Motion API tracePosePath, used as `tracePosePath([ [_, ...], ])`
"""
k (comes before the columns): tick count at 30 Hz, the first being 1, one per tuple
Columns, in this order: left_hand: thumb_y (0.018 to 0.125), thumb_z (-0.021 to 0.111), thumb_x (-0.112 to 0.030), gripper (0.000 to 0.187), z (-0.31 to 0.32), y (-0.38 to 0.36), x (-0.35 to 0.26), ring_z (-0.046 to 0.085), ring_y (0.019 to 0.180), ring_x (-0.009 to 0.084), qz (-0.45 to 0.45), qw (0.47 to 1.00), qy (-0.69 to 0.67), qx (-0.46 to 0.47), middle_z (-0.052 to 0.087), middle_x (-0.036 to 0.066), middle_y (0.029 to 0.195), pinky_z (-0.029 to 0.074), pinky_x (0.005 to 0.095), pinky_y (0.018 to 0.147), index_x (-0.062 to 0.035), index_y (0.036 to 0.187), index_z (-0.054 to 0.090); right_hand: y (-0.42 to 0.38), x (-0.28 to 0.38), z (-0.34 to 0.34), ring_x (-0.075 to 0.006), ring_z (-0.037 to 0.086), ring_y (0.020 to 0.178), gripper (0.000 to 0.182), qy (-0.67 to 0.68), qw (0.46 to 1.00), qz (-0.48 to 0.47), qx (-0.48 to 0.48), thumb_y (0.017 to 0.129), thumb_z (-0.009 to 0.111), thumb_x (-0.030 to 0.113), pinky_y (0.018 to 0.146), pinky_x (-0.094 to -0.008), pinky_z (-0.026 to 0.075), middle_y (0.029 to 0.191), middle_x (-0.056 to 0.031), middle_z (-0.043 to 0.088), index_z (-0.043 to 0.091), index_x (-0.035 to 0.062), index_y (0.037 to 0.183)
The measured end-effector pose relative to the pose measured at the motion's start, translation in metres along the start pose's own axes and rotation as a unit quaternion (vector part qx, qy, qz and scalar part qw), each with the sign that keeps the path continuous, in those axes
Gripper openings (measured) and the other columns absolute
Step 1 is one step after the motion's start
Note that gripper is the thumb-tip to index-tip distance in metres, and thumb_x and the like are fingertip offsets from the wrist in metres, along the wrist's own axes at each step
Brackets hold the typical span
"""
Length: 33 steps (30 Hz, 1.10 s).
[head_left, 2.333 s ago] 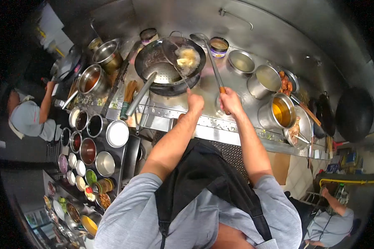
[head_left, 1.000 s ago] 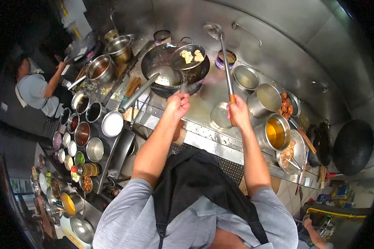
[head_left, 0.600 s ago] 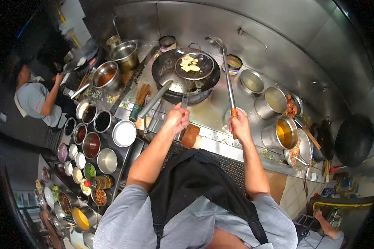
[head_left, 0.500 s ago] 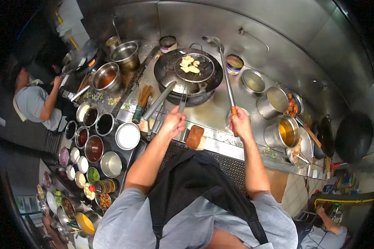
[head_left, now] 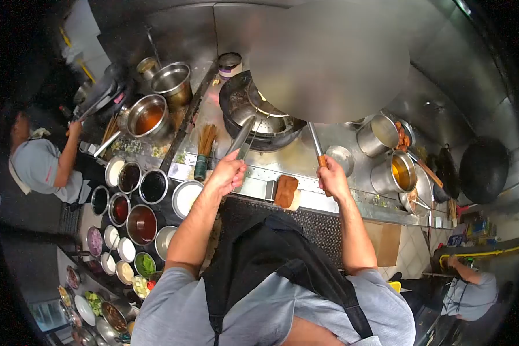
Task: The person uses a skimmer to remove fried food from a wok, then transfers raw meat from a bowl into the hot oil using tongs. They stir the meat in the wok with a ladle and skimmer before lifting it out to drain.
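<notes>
Apron [head_left: 271,248] cloth lies nearest. Beyond, the right hand [head_left: 333,177] grips a ladle [head_left: 315,138] by its wooden end; the left hand [head_left: 227,175] is clenched on a strainer [head_left: 260,106], whether also the overlapping scoop handle [head_left: 242,136] I cannot tell. The strainer is over the wok [head_left: 234,95]; a grey blur [head_left: 328,63] covers much of both and the ladle's bowl.
</notes>
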<state>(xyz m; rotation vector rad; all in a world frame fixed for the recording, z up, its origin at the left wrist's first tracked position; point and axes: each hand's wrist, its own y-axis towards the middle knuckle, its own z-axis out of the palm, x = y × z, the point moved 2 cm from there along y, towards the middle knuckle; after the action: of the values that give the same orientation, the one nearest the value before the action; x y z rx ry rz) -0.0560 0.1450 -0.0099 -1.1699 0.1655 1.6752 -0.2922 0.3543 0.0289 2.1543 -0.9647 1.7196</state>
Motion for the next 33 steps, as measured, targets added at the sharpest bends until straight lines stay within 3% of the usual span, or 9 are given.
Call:
tracePosePath([
  [2, 0.094, 0.042, -0.005, 0.053, -0.006, 0.001, -0.001, 0.034, 0.044, 0.0051, -0.010, 1.000, -0.007, 0.013, 0.048, 0.000, 0.071, 0.028, 0.0200, 0.036, -0.0132, 0.145, 0.030, 0.009, -0.003, 0.000, -0.0114, 0.049, 0.044, 0.040, 0.056, 0.998, 0.010, 0.001, 0.082, 0.045, 0.004, 0.041, -0.0271, 0.041, 0.068, -0.0028, 0.052, 0.051, -0.0032, 0.121],
  [8, 0.092, 0.041, -0.004, 0.047, -0.001, 0.001, -0.036, 0.034, 0.043, 0.0043, -0.004, 0.998, 0.055, 0.036, 0.047, -0.002, 0.070, 0.028, 0.0198, 0.035, -0.0132, 0.138, 0.038, 0.016, 0.016, 0.012, -0.0101, 0.046, 0.044, 0.039, 0.229, 0.973, 0.037, -0.005, 0.088, 0.043, 0.007, 0.041, -0.0254, 0.040, 0.068, -0.0020, 0.050, 0.046, -0.0007, 0.127],
  [11, 0.090, 0.041, -0.002, 0.044, 0.000, 0.028, -0.066, 0.033, 0.043, 0.0041, -0.005, 0.995, 0.090, 0.048, 0.047, -0.002, 0.070, 0.026, 0.0201, 0.035, -0.0109, 0.133, 0.043, 0.020, 0.003, 0.026, -0.0082, 0.045, 0.049, 0.040, 0.564, 0.804, 0.102, 0.156, 0.091, 0.045, 0.015, 0.041, -0.0250, 0.037, 0.074, -0.0017, 0.049, 0.046, -0.0007, 0.127],
  [12, 0.090, 0.041, -0.001, 0.043, 0.001, 0.033, -0.072, 0.033, 0.043, 0.0039, -0.015, 0.993, 0.107, 0.037, 0.047, -0.002, 0.071, 0.026, 0.0201, 0.035, -0.0101, 0.132, 0.044, 0.021, 0.004, 0.028, -0.0082, 0.045, 0.049, 0.040, 0.563, 0.805, 0.102, 0.155, 0.091, 0.045, 0.015, 0.041, -0.0250, 0.037, 0.074, -0.0017, 0.049, 0.046, -0.0007, 0.127],
  [14, 0.089, 0.042, -0.001, 0.040, -0.001, 0.035, -0.080, 0.033, 0.042, 0.0037, -0.016, 0.992, 0.121, 0.021, 0.047, -0.003, 0.069, 0.025, 0.0203, 0.035, -0.0089, 0.127, 0.046, 0.022, 0.009, 0.041, -0.0087, 0.046, 0.049, 0.042, 0.745, 0.612, 0.125, 0.236, 0.090, 0.046, 0.015, 0.042, -0.0253, 0.038, 0.074, -0.0025, 0.049, 0.045, -0.0041, 0.127],
  [19, 0.086, 0.043, 0.000, 0.045, -0.022, 0.027, -0.082, 0.034, 0.041, 0.0040, -0.023, 0.992, 0.126, 0.024, 0.046, -0.003, 0.067, 0.026, 0.0212, 0.034, -0.0092, 0.130, 0.046, 0.019, 0.038, 0.060, -0.0113, 0.048, 0.052, 0.054, 0.829, 0.500, 0.104, 0.227, 0.088, 0.049, 0.011, 0.044, -0.0266, 0.040, 0.078, -0.0052, 0.049, 0.033, -0.0113, 0.134],
  [23, 0.085, 0.043, 0.001, 0.047, -0.039, 0.015, -0.083, 0.035, 0.041, 0.0050, 0.007, 0.996, 0.090, -0.028, 0.047, -0.001, 0.068, 0.027, 0.0228, 0.034, -0.0088, 0.131, 0.045, 0.025, 0.056, 0.058, -0.0124, 0.049, 0.053, 0.054, 0.843, 0.461, 0.097, 0.260, 0.089, 0.049, 0.009, 0.044, -0.0266, 0.040, 0.078, -0.0058, 0.048, 0.030, -0.0115, 0.136],
  [30, 0.086, 0.044, -0.001, 0.028, -0.148, 0.016, -0.128, 0.036, 0.041, 0.0073, 0.158, 0.966, 0.009, -0.206, 0.050, 0.002, 0.065, 0.028, 0.0255, 0.034, -0.0088, 0.113, 0.043, 0.016, 0.070, 0.045, -0.0112, 0.049, 0.053, 0.055, 0.793, 0.549, 0.067, 0.257, 0.093, 0.047, 0.010, 0.041, -0.0255, 0.039, 0.079, -0.0071, 0.048, 0.026, -0.0115, 0.140],
  [33, 0.084, 0.045, 0.000, 0.013, -0.205, 0.035, -0.162, 0.038, 0.041, 0.0096, 0.177, 0.965, -0.035, -0.190, 0.049, 0.002, 0.062, 0.028, 0.0283, 0.033, -0.0077, 0.094, 0.049, 0.004, 0.073, 0.039, -0.0110, 0.048, 0.052, 0.057, 0.777, 0.566, 0.074, 0.268, 0.094, 0.046, 0.012, 0.040, -0.0256, 0.037, 0.080, -0.0071, 0.048, 0.024, -0.0089, 0.142],
])
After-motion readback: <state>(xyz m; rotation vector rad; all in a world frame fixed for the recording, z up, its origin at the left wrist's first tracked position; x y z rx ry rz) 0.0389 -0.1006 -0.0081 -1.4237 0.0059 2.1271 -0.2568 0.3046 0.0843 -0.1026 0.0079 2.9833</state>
